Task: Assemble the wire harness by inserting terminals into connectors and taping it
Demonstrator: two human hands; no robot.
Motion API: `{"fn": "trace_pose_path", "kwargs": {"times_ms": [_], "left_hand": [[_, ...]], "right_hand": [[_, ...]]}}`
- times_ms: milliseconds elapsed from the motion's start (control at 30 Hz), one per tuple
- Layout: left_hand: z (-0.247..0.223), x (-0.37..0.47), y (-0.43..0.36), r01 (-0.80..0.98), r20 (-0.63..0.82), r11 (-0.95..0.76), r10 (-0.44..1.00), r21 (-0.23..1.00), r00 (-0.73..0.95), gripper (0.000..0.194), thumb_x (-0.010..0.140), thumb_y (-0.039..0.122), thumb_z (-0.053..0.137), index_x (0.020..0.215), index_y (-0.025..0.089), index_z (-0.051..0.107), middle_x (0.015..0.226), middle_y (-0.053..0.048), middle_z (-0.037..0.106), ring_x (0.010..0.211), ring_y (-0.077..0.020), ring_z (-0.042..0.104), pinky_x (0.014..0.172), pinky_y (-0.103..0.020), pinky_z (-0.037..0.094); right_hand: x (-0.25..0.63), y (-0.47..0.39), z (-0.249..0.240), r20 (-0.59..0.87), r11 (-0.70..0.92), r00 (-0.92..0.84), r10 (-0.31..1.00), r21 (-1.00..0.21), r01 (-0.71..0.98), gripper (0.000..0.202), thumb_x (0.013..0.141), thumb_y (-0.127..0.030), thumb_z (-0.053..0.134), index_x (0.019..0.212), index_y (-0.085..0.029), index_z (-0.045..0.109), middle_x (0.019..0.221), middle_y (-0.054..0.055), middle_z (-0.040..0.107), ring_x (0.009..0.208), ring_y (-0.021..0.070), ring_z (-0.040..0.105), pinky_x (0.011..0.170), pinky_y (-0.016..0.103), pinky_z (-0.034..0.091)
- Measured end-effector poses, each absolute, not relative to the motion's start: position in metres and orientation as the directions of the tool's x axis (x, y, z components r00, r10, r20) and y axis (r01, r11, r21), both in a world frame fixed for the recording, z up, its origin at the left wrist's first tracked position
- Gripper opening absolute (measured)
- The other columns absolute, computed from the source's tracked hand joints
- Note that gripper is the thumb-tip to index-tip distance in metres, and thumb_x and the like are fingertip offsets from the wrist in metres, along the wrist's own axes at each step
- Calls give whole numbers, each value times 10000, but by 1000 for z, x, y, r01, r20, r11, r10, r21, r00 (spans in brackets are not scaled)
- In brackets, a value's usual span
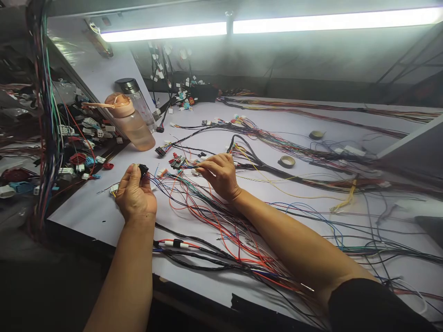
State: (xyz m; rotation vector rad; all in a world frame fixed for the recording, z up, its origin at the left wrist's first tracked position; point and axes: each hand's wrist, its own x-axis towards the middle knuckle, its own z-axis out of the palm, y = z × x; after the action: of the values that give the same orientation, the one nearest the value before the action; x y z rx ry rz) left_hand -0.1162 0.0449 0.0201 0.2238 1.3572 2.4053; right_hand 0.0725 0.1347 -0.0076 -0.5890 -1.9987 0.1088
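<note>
On the left, my left hand (136,198) is closed around a small black connector (143,170), thumb on top, with thin wires trailing right from it. My right hand (221,177) is raised over the harness, its thumb and fingertips pinched at a thin wire; the fingers partly hide it. Just left of those fingertips lies a grey connector (177,161) with red parts and several coloured wires. An orange-and-white connector (162,172) rests between the hands. Loose red wires (221,226) spread under my right forearm.
A peach-lidded bottle (133,124) and a dark-capped clear bottle (141,103) stand at back left. Two tape rolls, one nearer (286,161), lie right of centre. Bundled wire harnesses (294,177) cross the white table (79,210). A hanging wire bundle (44,129) and piled connectors (83,161) flank the left edge.
</note>
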Motion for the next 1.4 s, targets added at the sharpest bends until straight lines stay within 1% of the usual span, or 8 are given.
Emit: {"fn": "trace_pose_path", "kwargs": {"times_ms": [100,267,567,833,933,1100,1233,1400], "left_hand": [[20,-118,45,-241,-22,-459,432,855,-902,77,757,131,645,813,180,664,900,-25,671,806,-84,654,711,-156,539],[23,-119,45,-336,-117,-464,439,820,-891,168,733,74,544,795,156,677,877,-45,683,787,-94,664,710,-171,557],[24,-110,45,-278,-56,-476,429,834,-901,186,742,18,617,855,156,672,871,-37,699,813,-104,680,783,-218,564],[22,-114,44,-259,-46,-476,414,841,-909,183,745,35,629,849,181,668,881,-20,702,825,-102,681,801,-226,563],[23,-115,44,-246,-35,-489,401,837,-915,175,750,47,624,847,188,664,891,-19,698,805,-96,679,766,-206,563],[19,-119,42,-153,71,-495,406,855,-911,160,764,104,645,874,221,652,919,-2,692,889,-102,669,783,-195,556],[18,-121,42,-169,58,-519,392,838,-918,177,748,102,660,879,221,654,914,0,691,880,-104,670,771,-195,562],[17,-120,44,-147,73,-494,398,857,-915,164,758,108,653,874,224,651,926,5,693,871,-99,672,780,-199,556]], "right_hand": [[72,135,-8,816,878,-368,446,-320,355,242,958,-391,524,917,-231,702,846,15,697,814,146,568,847,329,328],[72,135,-10,807,872,-368,463,-340,352,238,956,-397,525,932,-234,697,848,12,696,825,150,571,855,331,322],[72,136,-10,808,870,-359,468,-348,349,237,959,-391,522,931,-230,693,852,13,695,812,147,572,851,333,323],[72,135,-10,800,863,-353,484,-371,344,255,956,-412,520,924,-231,696,858,13,703,822,147,575,859,336,327],[72,135,-10,816,871,-338,468,-362,332,267,958,-415,514,917,-224,696,848,13,702,814,144,577,851,334,331],[73,135,-11,786,857,-380,487,-349,378,242,961,-390,516,941,-233,700,860,22,682,843,149,570,872,338,316],[73,135,-11,750,843,-424,507,-331,423,207,956,-361,533,963,-237,700,885,28,676,876,156,574,883,342,304],[72,134,-11,774,850,-388,500,-355,388,226,959,-382,523,935,-237,694,853,16,691,838,154,579,865,338,317]]}}
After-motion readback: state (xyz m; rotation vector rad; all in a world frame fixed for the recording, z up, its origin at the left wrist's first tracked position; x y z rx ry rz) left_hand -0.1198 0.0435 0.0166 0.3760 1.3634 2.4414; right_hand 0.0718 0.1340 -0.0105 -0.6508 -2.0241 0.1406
